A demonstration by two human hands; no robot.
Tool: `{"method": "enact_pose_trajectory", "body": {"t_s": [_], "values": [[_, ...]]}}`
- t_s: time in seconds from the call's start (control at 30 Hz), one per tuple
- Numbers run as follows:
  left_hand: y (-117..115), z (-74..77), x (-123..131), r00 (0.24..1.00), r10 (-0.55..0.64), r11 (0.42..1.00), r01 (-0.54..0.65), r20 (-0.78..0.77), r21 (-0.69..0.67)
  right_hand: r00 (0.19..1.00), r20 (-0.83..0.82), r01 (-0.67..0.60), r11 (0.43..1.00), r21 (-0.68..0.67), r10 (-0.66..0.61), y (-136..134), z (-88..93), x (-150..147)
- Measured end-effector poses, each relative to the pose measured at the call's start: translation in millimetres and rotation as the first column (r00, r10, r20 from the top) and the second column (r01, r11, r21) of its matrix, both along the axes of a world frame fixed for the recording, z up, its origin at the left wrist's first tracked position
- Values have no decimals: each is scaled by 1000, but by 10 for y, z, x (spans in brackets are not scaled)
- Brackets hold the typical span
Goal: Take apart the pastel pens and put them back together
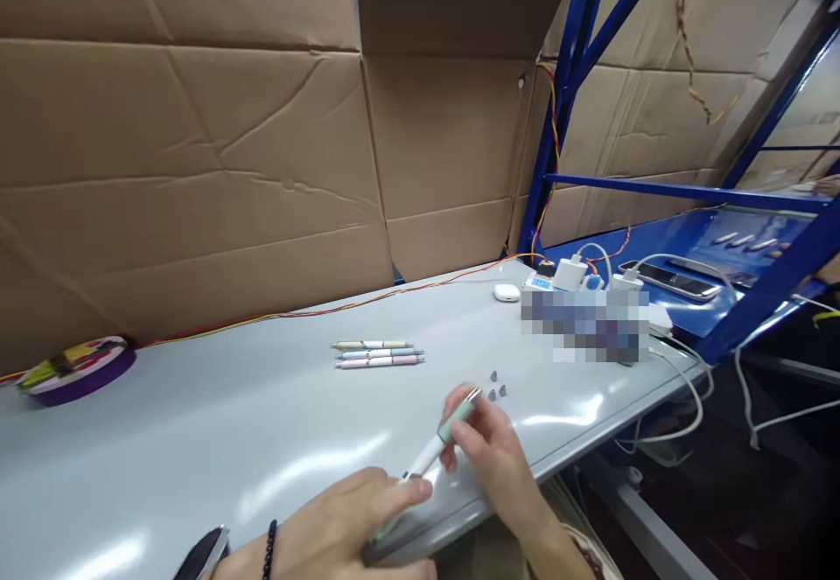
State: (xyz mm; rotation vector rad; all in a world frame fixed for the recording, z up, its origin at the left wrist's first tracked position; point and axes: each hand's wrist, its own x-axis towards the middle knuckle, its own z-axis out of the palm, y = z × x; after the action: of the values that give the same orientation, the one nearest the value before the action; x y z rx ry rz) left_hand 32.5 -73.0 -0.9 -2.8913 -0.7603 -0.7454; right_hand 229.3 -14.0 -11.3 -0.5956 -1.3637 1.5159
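Both my hands hold one white and mint-green pen [441,442] low over the table's near edge. My left hand [347,523], with a black bead bracelet on the wrist, pinches the pen's lower end. My right hand [492,449] grips the green upper end, fingers closed around it. Three small grey pen tips [496,386] lie on the table just beyond my right hand. Farther back three pastel pens [378,353] lie side by side.
The grey table [197,422] backs onto cardboard walls. A purple round tin [75,368] sits far left. At the back right are a white earbud case [507,292], a power strip with chargers [570,278], cables, phones [669,278] and a blue metal rack [689,191].
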Motion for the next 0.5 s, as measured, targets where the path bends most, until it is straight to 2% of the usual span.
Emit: {"method": "enact_pose_trajectory", "body": {"t_s": [0.07,0.13,0.17,0.2,0.23,0.27,0.33,0.43,0.5], "values": [[70,-14,-74,999,3,997,-7,51,74,962,56,257,954,154,-268,191,109,238],[183,-38,-154,993,93,991,-99,72,90,853,199,407,853,326,-483,430,227,481],[255,-50,-191,986,151,983,-158,74,95,758,315,411,793,450,-571,555,274,585],[334,-59,-227,966,249,964,-254,70,77,630,456,330,749,575,-628,677,306,671],[418,-67,-260,944,324,943,-327,54,61,578,513,283,745,604,-635,790,319,738],[504,-73,-293,915,400,915,-402,46,41,542,549,252,746,617,-637,890,314,787],[668,-81,-359,885,464,885,-465,28,24,454,609,201,741,641,-650,1042,254,841],[870,-94,-460,873,487,873,-487,23,0,341,664,130,733,668,-665,1155,119,869],[964,-107,-512,866,499,867,-499,23,-4,305,673,74,721,689,-674,1174,66,881]]}}
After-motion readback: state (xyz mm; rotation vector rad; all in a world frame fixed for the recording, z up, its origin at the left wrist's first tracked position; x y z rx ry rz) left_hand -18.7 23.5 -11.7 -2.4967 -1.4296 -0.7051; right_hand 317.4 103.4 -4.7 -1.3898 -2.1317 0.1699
